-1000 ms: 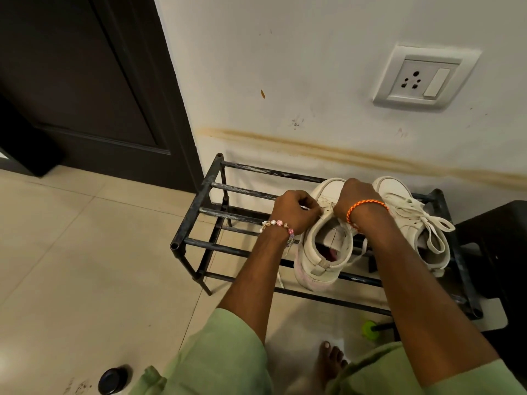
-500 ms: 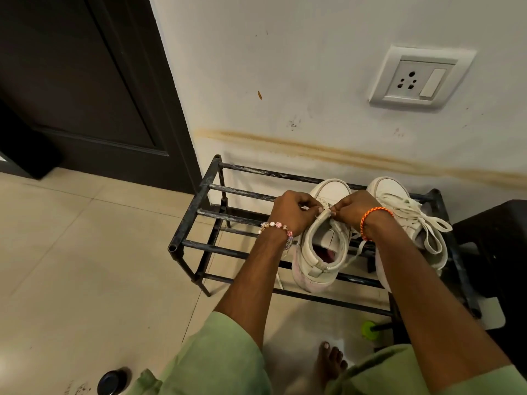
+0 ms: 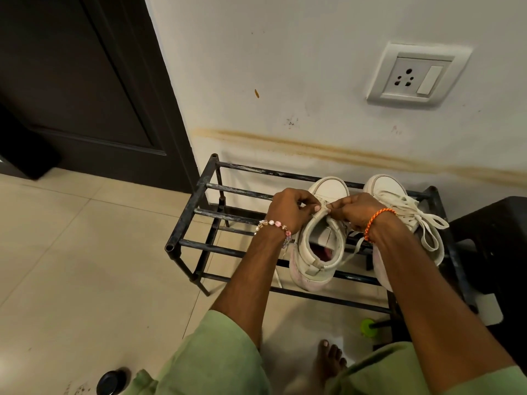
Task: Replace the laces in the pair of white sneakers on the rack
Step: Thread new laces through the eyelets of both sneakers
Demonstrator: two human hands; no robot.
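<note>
Two white sneakers stand on a black metal rack [image 3: 199, 189] against the wall. The left sneaker [image 3: 316, 252] has its opening towards me and a loose lace end [image 3: 353, 250] hangs down its right side. My left hand [image 3: 288, 212] and my right hand [image 3: 356, 210] meet over its tongue, and both pinch the lace at the top eyelets with curled fingers. The right sneaker [image 3: 399, 206] is laced, with a tied bow [image 3: 427, 223] on top, and my right forearm hides its heel.
A dark door [image 3: 85, 81] stands at the left and a wall socket [image 3: 416, 75] is above the rack. A black stool [image 3: 496, 238] stands right of the rack. On the tiled floor lie a black round lid [image 3: 109, 382] and a green object [image 3: 368, 326] near my bare foot [image 3: 328, 360].
Both hands have drawn closer together over the left sneaker's tongue and moved slightly towards me. The sneaker's opening has come more into view.
</note>
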